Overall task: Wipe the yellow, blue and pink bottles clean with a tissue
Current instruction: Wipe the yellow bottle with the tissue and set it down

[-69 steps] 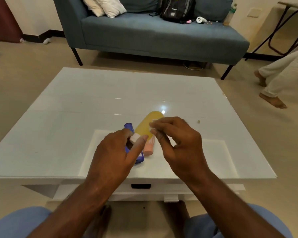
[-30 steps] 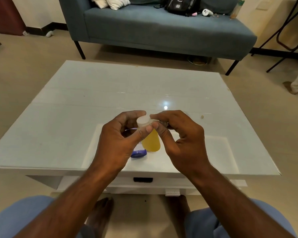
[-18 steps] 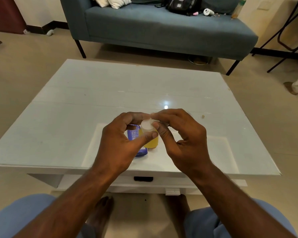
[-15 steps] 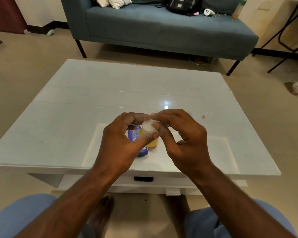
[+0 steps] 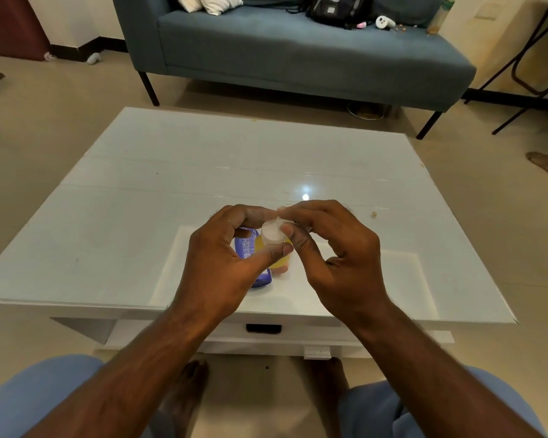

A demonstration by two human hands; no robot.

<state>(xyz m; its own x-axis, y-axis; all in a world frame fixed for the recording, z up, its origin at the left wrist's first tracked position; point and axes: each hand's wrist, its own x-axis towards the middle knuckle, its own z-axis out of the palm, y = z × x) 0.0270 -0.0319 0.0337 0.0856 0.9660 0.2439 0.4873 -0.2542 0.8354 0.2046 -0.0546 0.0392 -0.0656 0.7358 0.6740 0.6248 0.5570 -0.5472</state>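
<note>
My left hand (image 5: pixel 225 260) grips the yellow bottle (image 5: pixel 280 260) above the table, its white cap (image 5: pixel 272 233) turned toward me. My right hand (image 5: pixel 332 254) pinches a small white tissue (image 5: pixel 282 220) against the top of that cap with thumb and fingertips. The blue bottle (image 5: pixel 255 263) lies on the table under my left hand, mostly hidden by it. A small piece of the pink bottle (image 5: pixel 279 270) shows just below the yellow one.
The white glass-topped table (image 5: pixel 140 200) has a drawer handle (image 5: pixel 263 328) at its front edge and a small crumb (image 5: pixel 374 214) at the right. A blue sofa (image 5: pixel 298 55) stands behind it. Another person's foot (image 5: pixel 546 159) rests on the floor at the right.
The yellow bottle has swung from lying flat with its base away from me to cap-up in my left hand. My right hand has shifted the tissue from the bottle's body onto the cap.
</note>
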